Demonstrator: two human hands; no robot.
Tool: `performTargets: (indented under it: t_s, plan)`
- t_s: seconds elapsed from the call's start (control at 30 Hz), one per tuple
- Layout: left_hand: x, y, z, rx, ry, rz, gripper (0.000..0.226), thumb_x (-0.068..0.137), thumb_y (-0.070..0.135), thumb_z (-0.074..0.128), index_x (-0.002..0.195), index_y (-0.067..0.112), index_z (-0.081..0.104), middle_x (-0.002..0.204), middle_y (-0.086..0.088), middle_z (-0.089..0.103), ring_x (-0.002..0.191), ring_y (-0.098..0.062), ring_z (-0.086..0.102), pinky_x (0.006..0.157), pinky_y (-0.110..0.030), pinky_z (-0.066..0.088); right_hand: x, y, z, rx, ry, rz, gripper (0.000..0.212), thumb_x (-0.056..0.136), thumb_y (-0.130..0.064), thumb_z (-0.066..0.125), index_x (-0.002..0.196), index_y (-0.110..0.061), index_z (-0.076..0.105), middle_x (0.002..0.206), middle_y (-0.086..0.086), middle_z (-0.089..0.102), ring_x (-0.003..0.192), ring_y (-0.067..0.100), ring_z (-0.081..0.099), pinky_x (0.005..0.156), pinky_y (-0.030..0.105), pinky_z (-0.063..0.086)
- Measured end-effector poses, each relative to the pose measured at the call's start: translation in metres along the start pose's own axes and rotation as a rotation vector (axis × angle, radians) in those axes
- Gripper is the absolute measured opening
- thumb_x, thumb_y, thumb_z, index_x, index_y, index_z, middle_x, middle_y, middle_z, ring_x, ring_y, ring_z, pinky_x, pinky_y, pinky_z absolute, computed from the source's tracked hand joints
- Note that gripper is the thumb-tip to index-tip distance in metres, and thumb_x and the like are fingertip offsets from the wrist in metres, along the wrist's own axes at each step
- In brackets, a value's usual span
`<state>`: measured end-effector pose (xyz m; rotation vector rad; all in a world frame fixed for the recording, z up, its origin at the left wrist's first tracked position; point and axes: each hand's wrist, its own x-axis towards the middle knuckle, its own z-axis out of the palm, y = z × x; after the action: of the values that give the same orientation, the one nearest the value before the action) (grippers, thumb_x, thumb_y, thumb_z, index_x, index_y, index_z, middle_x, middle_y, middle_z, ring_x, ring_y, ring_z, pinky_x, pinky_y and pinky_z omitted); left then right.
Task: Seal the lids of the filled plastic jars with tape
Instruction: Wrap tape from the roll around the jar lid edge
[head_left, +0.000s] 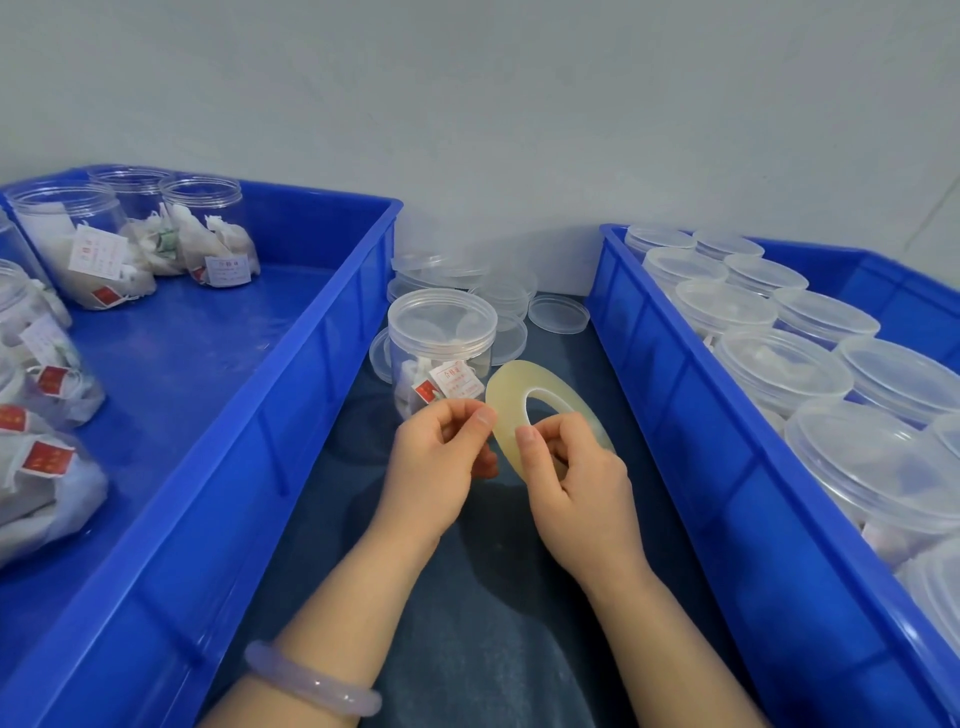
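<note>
- A pale lilac bangle (311, 680) is sitting on the left wrist, closest to the lens, with both bare forearms reaching forward over the dark blue bench (493, 623).
- The right grip (576, 478) is holding a roll of clear tape (506, 395) on edge: its thumb is pressing on the roll's face beside the hole, and its fingers are curling round behind.
- The left grip (441, 457) is pinching at the roll's left rim with thumb and forefinger, its other fingers curled in.
- The roll is being held just in front of a lidded plastic jar (441, 338), which is standing upright on the bench between the two crates, with tagged sachets inside.
- Whether a loose tape end is being held is hard to make out, since the tape is clear; the lower part of the roll is hiding behind the right grip.
- Loose clear lids (558, 312) are lying behind and beside that jar.
- The left blue crate (249, 415) is holding open jars (202, 228) filled with sachets, some being cut off by the picture's edge.
- The right blue crate (701, 441) is holding rows of lidded jars (779, 364), their contents showing only faintly.
</note>
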<state>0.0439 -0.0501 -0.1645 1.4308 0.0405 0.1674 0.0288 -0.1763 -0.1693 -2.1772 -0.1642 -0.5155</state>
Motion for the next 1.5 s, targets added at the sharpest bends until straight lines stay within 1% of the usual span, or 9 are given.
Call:
performTargets:
  t_s: [0.23,0.37,0.5,0.67,0.93,1.1,1.27,1.4,1.5]
  plan:
    - [-0.005,0.001,0.003,0.178,-0.011,0.115,0.008,0.096,0.018,0.051,0.09,0.019,0.055,0.087,-0.004,0.066,0.07,-0.008,0.065,0.061,-0.018,0.054,0.0,-0.001,0.002,0.014,-0.001,0.026,0.029,0.09,-0.045,0.047,0.087,-0.019,0.062,0.073,-0.009,0.063,0.07,0.007,0.059,0.065,0.036,0.05]
    - [-0.008,0.003,0.002,0.051,0.025,0.165,0.019,0.09,0.012,0.062,0.097,0.03,0.061,0.082,0.004,0.072,0.068,-0.008,0.069,0.06,-0.019,0.054,0.0,-0.001,0.001,0.071,0.03,0.039,0.031,0.089,-0.048,0.045,0.086,-0.021,0.06,0.073,-0.011,0.063,0.071,0.006,0.059,0.065,0.038,0.051]
    - [-0.008,0.003,0.0,0.138,0.097,0.226,0.017,0.087,0.014,0.066,0.083,0.031,0.068,0.074,0.011,0.072,0.065,-0.004,0.068,0.061,-0.017,0.054,0.0,-0.001,0.001,0.057,0.009,0.032,0.035,0.088,-0.055,0.045,0.086,-0.024,0.059,0.074,-0.012,0.063,0.073,0.004,0.058,0.066,0.037,0.051]
    - [-0.009,0.002,0.001,0.308,0.148,0.32,0.018,0.093,0.015,0.057,0.083,0.03,0.06,0.077,0.008,0.067,0.071,-0.002,0.062,0.065,-0.01,0.047,-0.001,-0.002,0.002,0.033,-0.035,0.024,0.059,0.062,-0.082,0.047,0.087,-0.03,0.056,0.078,-0.017,0.063,0.074,0.002,0.058,0.063,0.024,0.048]
    - [-0.009,0.006,0.001,0.153,0.098,0.228,0.012,0.088,0.016,0.063,0.081,0.024,0.063,0.07,0.013,0.068,0.063,0.001,0.063,0.061,-0.016,0.053,0.0,0.0,-0.002,0.001,-0.061,-0.019,0.049,0.075,-0.07,0.049,0.111,-0.037,0.049,0.086,-0.018,0.06,0.081,0.003,0.057,0.067,0.02,0.042]
    - [-0.008,0.005,0.001,0.173,0.122,0.262,0.019,0.09,0.009,0.06,0.08,0.025,0.062,0.071,0.009,0.065,0.059,0.001,0.062,0.063,-0.016,0.052,0.003,-0.002,-0.004,-0.059,-0.142,-0.062,0.047,0.088,-0.048,0.053,0.131,-0.034,0.043,0.112,-0.013,0.062,0.101,0.007,0.057,0.075,0.026,0.041]
    - [-0.014,0.009,0.003,0.179,0.072,0.343,0.017,0.091,0.006,0.059,0.082,0.021,0.061,0.075,0.006,0.063,0.062,0.002,0.061,0.065,-0.012,0.049,0.013,-0.008,-0.006,-0.2,-0.169,-0.131,0.051,0.096,-0.043,0.039,0.146,-0.042,0.026,0.126,-0.008,0.057,0.112,0.005,0.037,0.076,0.029,0.038]
    - [-0.012,0.01,0.002,0.142,0.086,0.322,0.019,0.091,0.007,0.059,0.08,0.023,0.061,0.07,0.008,0.063,0.06,0.002,0.06,0.065,-0.014,0.05,0.028,-0.012,-0.015,-0.258,-0.278,0.003,0.051,0.097,-0.046,0.041,0.146,-0.044,0.025,0.127,-0.003,0.059,0.112,0.013,0.05,0.08,0.029,0.037]
    - [-0.009,0.01,0.001,0.078,0.137,0.292,0.018,0.091,0.008,0.06,0.079,0.022,0.061,0.07,0.004,0.062,0.058,0.001,0.059,0.062,-0.015,0.049,0.042,-0.019,-0.031,-0.078,-0.395,0.069,0.03,0.091,-0.038,0.058,0.121,-0.043,0.054,0.1,-0.004,0.066,0.087,0.012,0.059,0.083,0.034,0.05]
